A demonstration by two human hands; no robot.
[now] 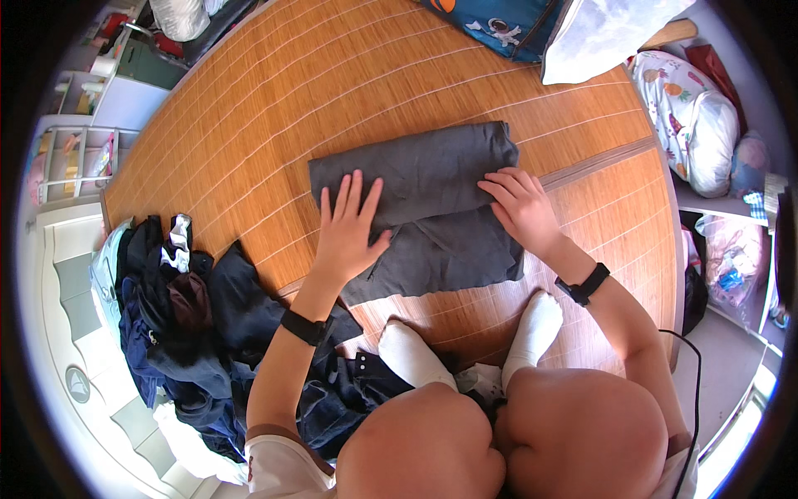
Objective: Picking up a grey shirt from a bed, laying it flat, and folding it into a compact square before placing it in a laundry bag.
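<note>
A dark grey garment [430,162] lies partly folded in front of me, its far part doubled over the nearer part. My left hand [350,224] rests flat on its left side, fingers spread and pointing away from me. At the right edge of the fold is my right hand [520,206], fingertips bent down against the cloth. Whether those fingertips pinch the fabric cannot be made out. Beneath the garment is a bamboo mat [249,125] with pale stitched lines.
A heap of dark clothes [187,337] lies to my left. My socked feet [411,355] are close to the garment's near edge. A blue bag with an astronaut print [499,28] stands at the far side. Shelves with stuffed bags [692,125] line the right.
</note>
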